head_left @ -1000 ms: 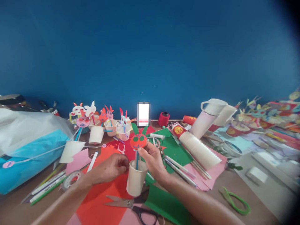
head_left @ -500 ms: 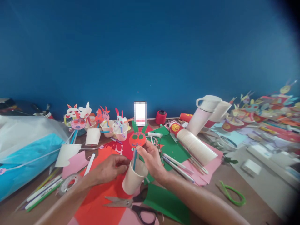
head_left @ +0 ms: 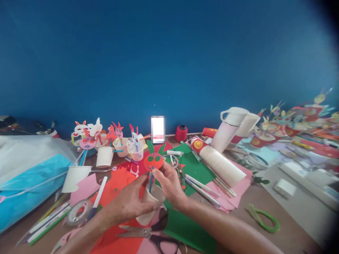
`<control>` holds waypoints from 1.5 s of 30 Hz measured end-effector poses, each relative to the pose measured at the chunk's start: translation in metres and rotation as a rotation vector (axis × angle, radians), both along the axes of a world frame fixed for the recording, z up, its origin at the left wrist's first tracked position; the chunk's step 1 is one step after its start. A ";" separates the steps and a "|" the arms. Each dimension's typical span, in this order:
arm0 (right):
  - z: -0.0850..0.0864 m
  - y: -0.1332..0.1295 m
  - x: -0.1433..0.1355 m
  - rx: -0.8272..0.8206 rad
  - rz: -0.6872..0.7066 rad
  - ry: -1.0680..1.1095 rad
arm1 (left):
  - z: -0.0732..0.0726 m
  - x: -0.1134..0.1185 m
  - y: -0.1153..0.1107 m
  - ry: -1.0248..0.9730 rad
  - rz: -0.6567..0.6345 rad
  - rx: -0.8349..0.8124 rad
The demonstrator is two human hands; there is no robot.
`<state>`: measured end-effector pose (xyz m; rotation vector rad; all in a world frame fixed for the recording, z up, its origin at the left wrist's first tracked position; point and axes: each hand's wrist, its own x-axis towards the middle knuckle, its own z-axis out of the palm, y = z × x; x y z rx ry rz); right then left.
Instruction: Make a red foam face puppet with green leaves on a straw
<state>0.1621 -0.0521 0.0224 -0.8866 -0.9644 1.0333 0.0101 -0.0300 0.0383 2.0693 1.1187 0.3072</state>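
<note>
A red round paper face [head_left: 153, 161] with green eyes and green leaf-like ears stands on a blue straw [head_left: 150, 182] that reaches into a white paper cup [head_left: 147, 217]. My right hand [head_left: 171, 181] pinches the face at its lower right edge. Around the near side of the cup lies my left hand [head_left: 129, 201], thumb across the cup's front and fingers behind the straw. Scissors [head_left: 144, 233] with dark handles lie just in front of the cup, over red, pink and green paper [head_left: 189, 229].
Tape roll [head_left: 78, 212] and markers [head_left: 50, 220] lie left, near a blue bag [head_left: 39, 187]. Several cups with paper figures [head_left: 136, 150] stand behind. Stacked cups [head_left: 222, 165], a white jug [head_left: 229, 130] and a green pipe cleaner [head_left: 267, 220] are right.
My left hand has moved right and closed around the cup. The paper face sits slightly lower, still pinched in my right hand, and its green ears are spread wider.
</note>
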 end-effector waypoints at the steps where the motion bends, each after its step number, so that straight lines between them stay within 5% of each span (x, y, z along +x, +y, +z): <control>1: 0.001 0.000 0.000 0.003 0.004 0.004 | -0.001 0.001 0.000 -0.017 0.006 -0.013; 14: 0.011 0.003 0.010 0.047 -0.025 -0.029 | 0.007 -0.001 0.004 -0.183 0.011 -0.105; 27: 0.013 0.004 0.011 0.058 -0.021 -0.090 | 0.006 0.012 -0.009 0.128 0.035 0.376; 35: 0.010 -0.003 0.003 0.042 0.056 -0.097 | 0.030 0.011 -0.013 0.115 -0.030 0.192; 39: 0.008 -0.004 0.001 0.034 0.055 -0.106 | 0.020 0.010 -0.013 -0.023 -0.038 0.113; 45: 0.008 -0.004 0.001 0.046 0.029 -0.120 | 0.000 0.009 -0.014 -0.055 0.118 0.041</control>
